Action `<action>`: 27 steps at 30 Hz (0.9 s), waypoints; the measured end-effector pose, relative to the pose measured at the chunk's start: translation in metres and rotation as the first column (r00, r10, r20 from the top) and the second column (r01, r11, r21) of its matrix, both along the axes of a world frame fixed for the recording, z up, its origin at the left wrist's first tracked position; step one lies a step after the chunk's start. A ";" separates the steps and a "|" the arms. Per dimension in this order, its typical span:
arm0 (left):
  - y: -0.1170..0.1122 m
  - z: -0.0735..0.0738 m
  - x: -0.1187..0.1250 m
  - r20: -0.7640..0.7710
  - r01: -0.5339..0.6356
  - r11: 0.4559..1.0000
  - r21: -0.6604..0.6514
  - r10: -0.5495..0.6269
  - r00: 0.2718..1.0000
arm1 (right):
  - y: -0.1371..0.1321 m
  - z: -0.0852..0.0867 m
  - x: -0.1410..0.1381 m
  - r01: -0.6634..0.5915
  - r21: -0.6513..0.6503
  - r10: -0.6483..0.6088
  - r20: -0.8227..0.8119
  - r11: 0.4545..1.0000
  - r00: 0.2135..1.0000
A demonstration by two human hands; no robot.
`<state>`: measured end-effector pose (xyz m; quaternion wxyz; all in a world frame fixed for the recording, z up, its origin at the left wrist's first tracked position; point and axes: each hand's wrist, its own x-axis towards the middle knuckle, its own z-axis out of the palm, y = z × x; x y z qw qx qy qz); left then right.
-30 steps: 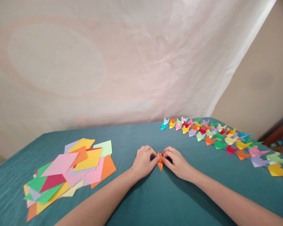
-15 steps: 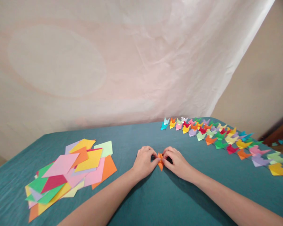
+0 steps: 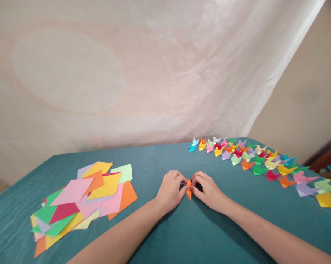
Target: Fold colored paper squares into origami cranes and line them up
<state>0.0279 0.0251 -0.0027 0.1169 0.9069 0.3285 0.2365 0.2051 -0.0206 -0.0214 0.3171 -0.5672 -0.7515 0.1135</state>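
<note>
Between my two hands is a small folded piece of orange paper [image 3: 189, 194], narrow and pointed at its near and far ends. My left hand [image 3: 171, 189] pinches its left side with thumb and index finger. From the other side, the thumb and fingertips of my right hand [image 3: 206, 189] grip it too. The fingertips hide part of the folds. Both hands rest low over the dark teal cloth, around the middle of the table.
Square sheets of coloured paper [image 3: 69, 192] lie in a loose, overlapping pile on the left. Rows of small folded paper birds [image 3: 272, 175] in many colours stand along the right side of the teal tablecloth [image 3: 154, 157]. A pale fabric backdrop [image 3: 143, 73] hangs behind the table.
Both hands keep their pinch on the orange paper and have barely moved; the left fingers sit slightly closer over it. The whole view has shifted a little.
</note>
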 end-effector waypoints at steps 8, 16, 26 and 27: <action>-0.009 0.010 -0.005 -0.248 0.225 0.960 0.167 -0.180 0.952 | 0.000 0.000 0.001 -0.004 -0.010 0.004 0.017 1.000 1.000; -0.010 0.017 -0.013 -0.428 0.357 0.895 0.268 -0.222 0.876 | -0.002 -0.002 0.004 -0.032 0.034 0.032 0.001 0.999 0.999; -0.010 0.022 -0.015 -0.458 0.381 0.883 0.272 -0.229 0.859 | -0.028 0.012 0.001 -0.173 0.207 0.108 0.294 0.963 0.950; -0.010 0.022 -0.015 -0.460 0.381 0.882 0.276 -0.227 0.858 | -0.028 0.012 0.001 -0.181 0.221 0.105 0.317 0.958 0.943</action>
